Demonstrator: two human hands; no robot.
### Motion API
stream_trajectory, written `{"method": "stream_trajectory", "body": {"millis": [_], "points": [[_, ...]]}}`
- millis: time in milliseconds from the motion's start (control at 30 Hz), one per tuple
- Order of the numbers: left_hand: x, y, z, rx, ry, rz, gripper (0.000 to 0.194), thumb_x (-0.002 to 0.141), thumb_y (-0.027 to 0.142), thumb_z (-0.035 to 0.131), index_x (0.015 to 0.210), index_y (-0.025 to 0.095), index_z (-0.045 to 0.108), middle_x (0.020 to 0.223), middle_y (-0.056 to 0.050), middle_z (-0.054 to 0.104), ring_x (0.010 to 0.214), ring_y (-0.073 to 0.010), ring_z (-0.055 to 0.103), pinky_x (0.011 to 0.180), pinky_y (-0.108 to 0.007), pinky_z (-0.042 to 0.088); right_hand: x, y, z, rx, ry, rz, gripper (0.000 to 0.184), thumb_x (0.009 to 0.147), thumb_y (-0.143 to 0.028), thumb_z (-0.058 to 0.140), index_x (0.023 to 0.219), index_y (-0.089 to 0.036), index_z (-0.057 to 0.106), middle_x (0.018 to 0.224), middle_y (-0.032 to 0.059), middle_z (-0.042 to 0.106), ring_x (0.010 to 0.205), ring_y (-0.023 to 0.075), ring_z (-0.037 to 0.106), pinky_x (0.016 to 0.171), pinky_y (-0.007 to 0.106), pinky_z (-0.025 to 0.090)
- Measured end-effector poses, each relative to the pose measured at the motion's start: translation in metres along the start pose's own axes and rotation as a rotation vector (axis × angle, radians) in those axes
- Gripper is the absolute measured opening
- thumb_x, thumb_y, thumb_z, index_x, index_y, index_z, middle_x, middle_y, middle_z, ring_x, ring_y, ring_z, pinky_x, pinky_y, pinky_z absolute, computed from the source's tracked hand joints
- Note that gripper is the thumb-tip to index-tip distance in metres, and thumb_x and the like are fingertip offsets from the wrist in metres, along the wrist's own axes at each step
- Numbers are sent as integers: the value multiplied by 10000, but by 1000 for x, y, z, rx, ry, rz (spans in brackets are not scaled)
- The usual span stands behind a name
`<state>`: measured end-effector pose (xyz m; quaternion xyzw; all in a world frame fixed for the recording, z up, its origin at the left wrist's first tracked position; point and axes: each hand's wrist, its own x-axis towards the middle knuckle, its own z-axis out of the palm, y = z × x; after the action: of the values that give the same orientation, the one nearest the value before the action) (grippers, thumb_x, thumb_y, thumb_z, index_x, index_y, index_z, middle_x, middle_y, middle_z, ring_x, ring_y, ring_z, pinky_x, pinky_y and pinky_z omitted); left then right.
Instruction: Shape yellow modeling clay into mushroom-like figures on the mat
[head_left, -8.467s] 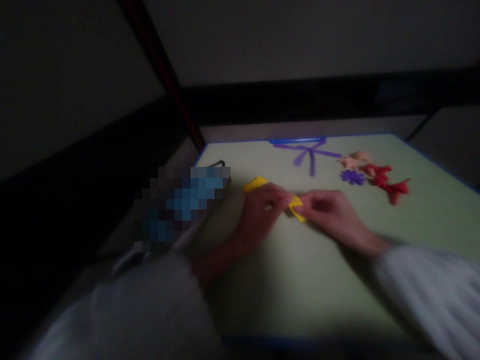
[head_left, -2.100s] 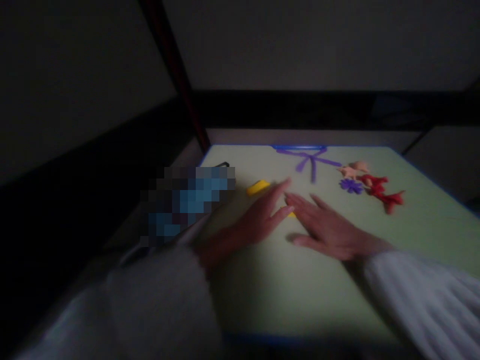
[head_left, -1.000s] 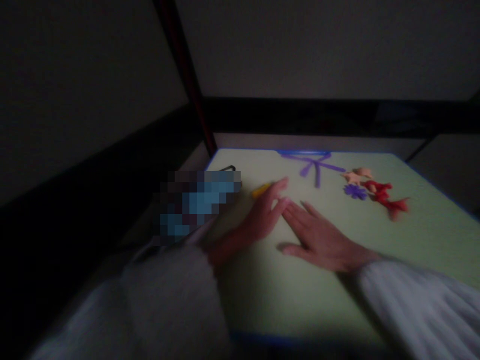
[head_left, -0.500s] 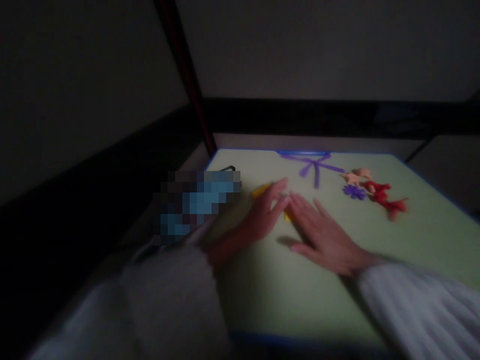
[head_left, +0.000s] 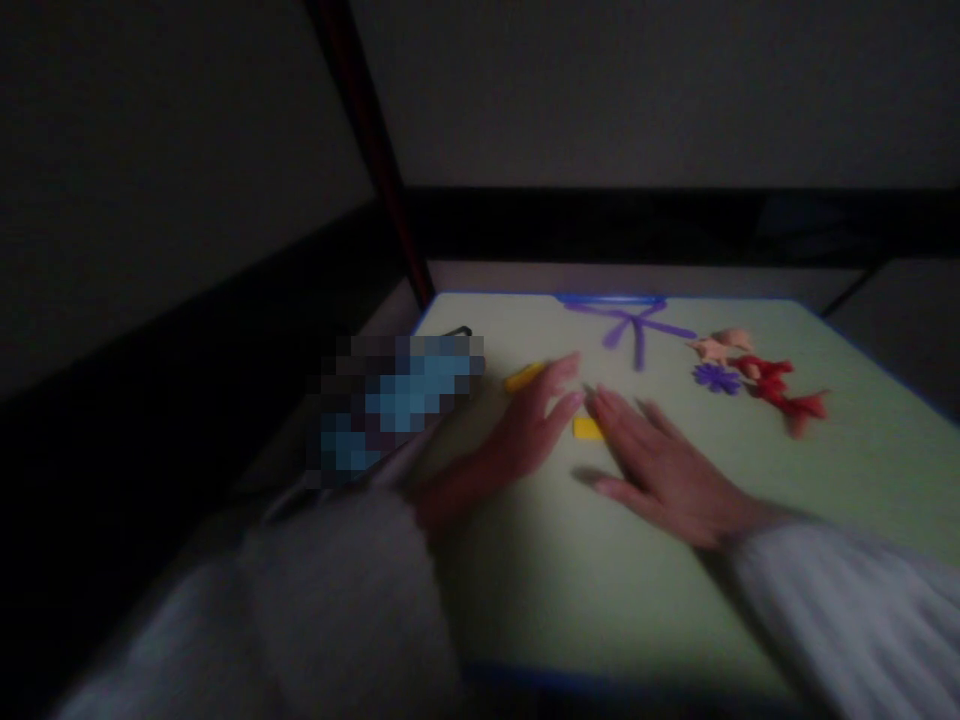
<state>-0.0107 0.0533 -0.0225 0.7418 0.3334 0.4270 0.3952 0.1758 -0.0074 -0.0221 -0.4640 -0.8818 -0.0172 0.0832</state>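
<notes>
My left hand (head_left: 534,415) rests over the pale green board with its fingers and thumb apart, holding nothing I can see. Just behind its knuckles lies a yellow piece (head_left: 523,377), partly covered by the hand. My right hand (head_left: 656,470) is stretched out, palm down, thumb spread from the fingers. Its fingertips lie beside a small flat yellow rectangle (head_left: 586,429), whose right end they seem to cover. The fingertips of both hands are close together with a narrow gap between. Whether the yellow pieces are modelling clay I cannot tell.
Purple strips (head_left: 638,340) lie crossed at the far edge of the board (head_left: 570,600). To the right are peach star-like pieces (head_left: 710,349), a purple flower shape (head_left: 717,378) and red knotted-looking pieces (head_left: 804,410). A pixelated blue item (head_left: 409,395) sits left.
My right hand has shifted slightly right, away from my left fingertips, and more of the flat yellow rectangle shows. My left hand has hardly moved.
</notes>
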Motion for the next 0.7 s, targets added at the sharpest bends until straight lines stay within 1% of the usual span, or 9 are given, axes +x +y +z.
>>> {"method": "stream_trajectory", "body": {"millis": [133,267,333,400,467,567,633,700], "points": [[0,2,-1,27,4,10,397,887,301,448,1263,174,438,1354,-144,473,1241,-251,463,1048,-450,368,-1,0,0,13,-5,28,826,856,-656,278,1466,-123,116,1488,158,232,1381,273,213,1113,530,179],[-1,4,-2,60,8,30,391,889,302,441,1255,164,445,1338,-149,487,1225,-243,477,1040,-435,375,-2,-1,0,42,-9,23,832,851,-658,293,1468,-136,95,1499,146,199,1385,277,192,1109,540,177],[-1,4,-2,75,2,33,391,887,293,442,1252,152,447,1328,-155,495,1222,-241,480,1039,-433,376,-2,1,-2,102,0,43,828,852,-652,305,1469,-143,92,1502,143,192,1384,282,193,1103,545,192],[0,2,-1,74,3,28,389,886,284,443,1253,156,447,1326,-155,497,1212,-236,489,1023,-429,393,0,7,-5,211,32,98,776,873,-617,299,1467,-149,126,1499,140,209,1374,291,223,1089,554,224],[0,0,-1,80,3,25,376,880,271,456,1241,167,460,1313,-147,510,1189,-230,507,990,-420,425,3,14,-9,346,92,176,666,905,-554,287,1440,-157,260,1474,135,292,1347,296,297,1073,555,264],[1,-2,0,142,3,18,310,852,234,498,1153,167,528,1217,-129,580,1119,-216,549,916,-391,474,9,24,-12,529,198,268,501,922,-459,333,1284,-171,526,1339,130,514,1229,294,483,1029,523,359],[2,-3,0,198,19,4,230,822,196,526,1042,157,582,1093,-108,635,1008,-194,593,833,-347,505,12,28,-12,603,249,284,412,899,-425,414,1134,-173,640,1199,126,627,1097,280,587,962,484,438],[4,-1,0,266,24,-5,130,797,158,538,901,149,616,938,-78,662,857,-161,610,739,-297,510,13,30,-11,632,288,265,326,861,-401,492,969,-171,697,1060,121,672,972,258,628,880,444,491]]}}
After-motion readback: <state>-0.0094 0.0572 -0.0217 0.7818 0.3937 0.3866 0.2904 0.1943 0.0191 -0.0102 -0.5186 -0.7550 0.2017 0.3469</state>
